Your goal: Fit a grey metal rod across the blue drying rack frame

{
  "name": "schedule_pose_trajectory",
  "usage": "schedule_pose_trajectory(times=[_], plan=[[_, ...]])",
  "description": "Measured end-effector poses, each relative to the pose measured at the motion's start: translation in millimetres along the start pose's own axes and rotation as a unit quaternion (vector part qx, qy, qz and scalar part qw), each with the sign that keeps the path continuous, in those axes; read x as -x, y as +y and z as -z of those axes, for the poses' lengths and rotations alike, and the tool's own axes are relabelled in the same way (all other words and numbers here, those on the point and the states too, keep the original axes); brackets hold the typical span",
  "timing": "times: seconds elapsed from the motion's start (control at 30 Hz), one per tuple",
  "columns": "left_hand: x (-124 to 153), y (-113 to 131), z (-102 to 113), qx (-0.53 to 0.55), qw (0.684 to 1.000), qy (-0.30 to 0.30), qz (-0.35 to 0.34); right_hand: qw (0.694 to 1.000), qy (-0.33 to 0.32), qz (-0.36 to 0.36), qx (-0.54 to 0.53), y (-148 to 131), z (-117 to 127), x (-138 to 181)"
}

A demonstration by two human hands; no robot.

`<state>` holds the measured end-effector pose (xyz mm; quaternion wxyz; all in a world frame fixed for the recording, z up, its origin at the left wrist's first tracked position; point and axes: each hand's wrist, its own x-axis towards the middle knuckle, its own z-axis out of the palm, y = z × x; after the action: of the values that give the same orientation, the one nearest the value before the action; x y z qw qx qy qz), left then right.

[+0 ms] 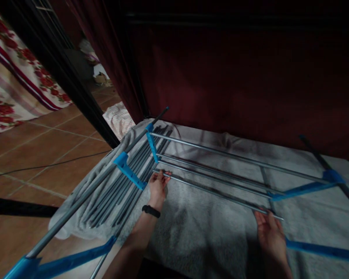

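Note:
A thin grey metal rod (212, 190) spans between my two hands, above a grey blanket. Near its left end, my left hand (158, 186) grips it, fingers wrapped around. My right hand (269, 228) is closed on the rod close to its right end. Around my hands stands a partly assembled rack frame with grey tubes and blue plastic brackets. One blue bracket (130, 170) is just left of my left hand; another blue bracket (304, 190) lies beyond my right hand. Several crossbars (235, 158) run between the far brackets, parallel to the held rod.
Several loose grey tubes (122, 186) lie in a bundle on the blanket (203, 236) at left. A dark post (61, 77) rises beside a dark red curtain (221, 77). A black cable (61, 159) crosses the tiled floor (31, 151). Floral fabric (17, 77) hangs at far left.

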<state>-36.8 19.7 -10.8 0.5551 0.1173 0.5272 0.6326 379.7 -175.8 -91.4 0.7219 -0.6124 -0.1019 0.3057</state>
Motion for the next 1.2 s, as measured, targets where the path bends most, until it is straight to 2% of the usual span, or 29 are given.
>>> schedule_pose_trajectory(times=[0.07,0.2,0.47,0.73,0.97,1.1,1.2], plan=[[5,0,-3,-0.005,1.0,0.001,0.01,0.999,0.026,0.014,-0.029,1,-3,-1],[17,-2,-11,-0.016,0.999,0.01,0.037,0.997,0.019,0.008,-0.076,1,-11,2],[45,-20,-35,-0.035,0.993,-0.011,0.115,0.994,0.004,-0.002,-0.113,-9,-27,12],[45,-17,-37,-0.049,0.989,-0.009,0.139,0.99,-0.036,-0.023,-0.138,-23,-42,24],[59,-22,-44,-0.056,0.984,-0.038,0.164,0.985,-0.074,-0.034,-0.155,-2,-74,39],[68,-33,-48,-0.073,0.972,-0.089,0.204,0.986,-0.057,-0.026,-0.153,10,-79,39],[70,-44,-50,-0.074,0.971,-0.092,0.209,0.987,-0.046,-0.018,-0.151,15,-79,37]])
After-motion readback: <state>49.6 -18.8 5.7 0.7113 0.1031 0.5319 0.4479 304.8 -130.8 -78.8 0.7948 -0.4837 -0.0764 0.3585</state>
